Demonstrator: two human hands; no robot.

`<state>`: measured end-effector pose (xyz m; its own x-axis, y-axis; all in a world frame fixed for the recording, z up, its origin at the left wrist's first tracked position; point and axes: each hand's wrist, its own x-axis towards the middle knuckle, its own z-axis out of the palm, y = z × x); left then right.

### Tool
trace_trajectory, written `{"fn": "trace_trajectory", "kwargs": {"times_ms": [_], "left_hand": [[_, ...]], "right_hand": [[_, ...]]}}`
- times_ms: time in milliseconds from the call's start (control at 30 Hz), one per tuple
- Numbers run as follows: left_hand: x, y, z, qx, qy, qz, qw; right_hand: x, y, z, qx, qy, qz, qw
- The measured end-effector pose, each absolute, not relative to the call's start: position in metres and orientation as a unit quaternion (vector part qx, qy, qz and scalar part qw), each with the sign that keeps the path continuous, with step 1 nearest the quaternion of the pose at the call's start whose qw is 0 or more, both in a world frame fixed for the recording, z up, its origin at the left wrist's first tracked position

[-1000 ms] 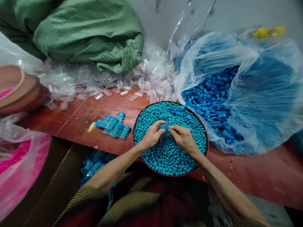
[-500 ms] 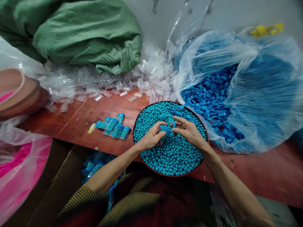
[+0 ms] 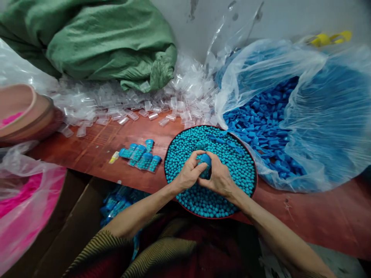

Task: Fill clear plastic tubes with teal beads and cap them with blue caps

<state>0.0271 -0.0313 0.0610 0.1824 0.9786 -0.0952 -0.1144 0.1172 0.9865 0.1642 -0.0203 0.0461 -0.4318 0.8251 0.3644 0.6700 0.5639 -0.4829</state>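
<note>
Between my two hands is a small clear container with a blue cap (image 3: 205, 158), held above the beads. My left hand (image 3: 188, 172) is closed on its left side, thumb near the cap. From the right, my right hand (image 3: 218, 175) wraps its fingers round the same container. Beneath both hands sits a round red-rimmed tray (image 3: 256, 181) full of turquoise beads (image 3: 203, 200). A few loose blue caps (image 3: 228, 143) lie on the beads at the back right. To the left, several bead-filled, blue-capped containers (image 3: 142, 157) lie grouped on the red table (image 3: 95, 154).
Clear empty containers (image 3: 127, 104) are heaped along the wall under a green sack (image 3: 110, 42). An open plastic bag (image 3: 327, 127) of blue caps stands right. At left are a pinkish bowl (image 3: 26, 112) and a plastic-lined box (image 3: 37, 204) with pink pieces.
My hands have come together. The right hand has moved in with a blue cap, which now sits on the container, and both hands press round it.
</note>
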Motion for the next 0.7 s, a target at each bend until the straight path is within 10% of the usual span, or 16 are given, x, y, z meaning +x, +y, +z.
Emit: {"fn": "trace_trajectory", "kwargs": {"times_ms": [233, 400, 700], "left_hand": [[0.038, -0.036, 0.056, 0.479, 0.522, 0.462, 0.534], [0.009, -0.032, 0.051, 0.564, 0.555, 0.406, 0.457], [-0.109, -0.037, 0.059, 0.589, 0.765, 0.260, 0.009]], "right_hand": [[0.156, -0.026, 0.030, -0.454, -0.826, 0.100, 0.319], [0.152, -0.024, 0.048, -0.446, -0.869, 0.132, 0.166], [0.192, 0.067, 0.048, -0.572, -0.811, 0.056, 0.106]]}}
